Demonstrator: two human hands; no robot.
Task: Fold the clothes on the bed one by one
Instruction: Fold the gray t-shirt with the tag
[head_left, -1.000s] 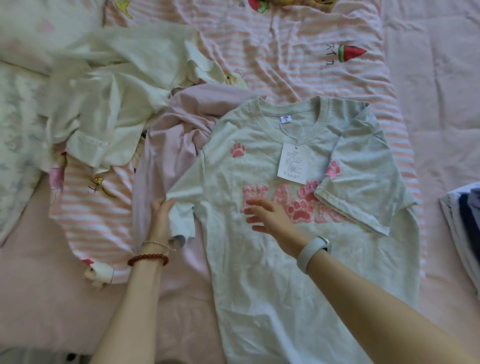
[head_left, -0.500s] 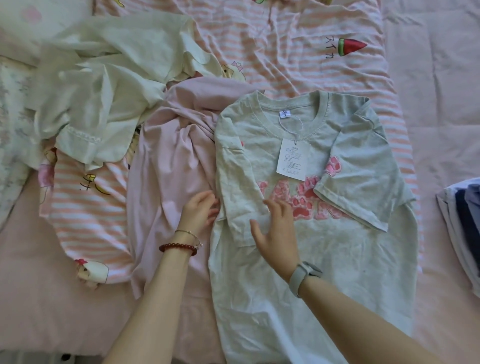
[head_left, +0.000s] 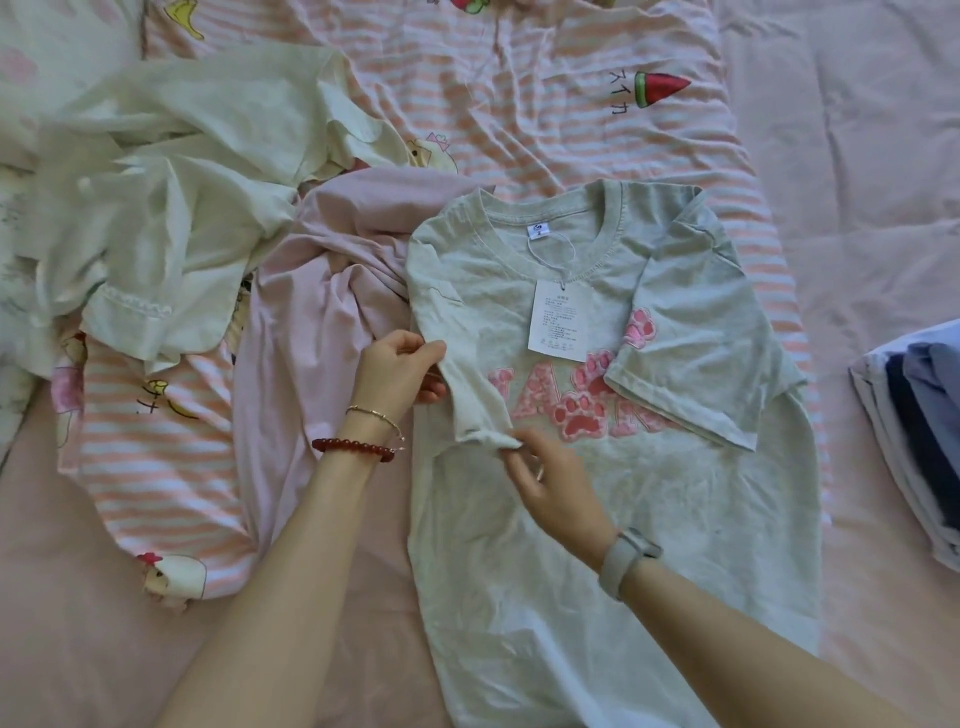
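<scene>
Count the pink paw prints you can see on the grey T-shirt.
4: one on the folded right sleeve, three among the chest lettering. The folded left sleeve may hide more.

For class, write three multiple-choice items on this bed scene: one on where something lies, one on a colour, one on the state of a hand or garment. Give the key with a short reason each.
1. Where does the paper tag lie?
A. on the T-shirt's chest, below the collar
B. on the pink garment
C. on the folded stack

2. What colour are the beads of the bracelet on the left wrist?
A. blue
B. dark red
C. white

3. What is the right hand doing?
A. lying flat on the bed
B. pinching the cuff of the folded-in sleeve
C. lifting the tag

Key:
1 A, the tag hangs by a string from the collar onto the grey T-shirt.
2 B, the beads show dark red beside a thin gold bangle.
3 B, its fingers pinch the sleeve end, while the left hand grips the sleeve higher up.
</scene>
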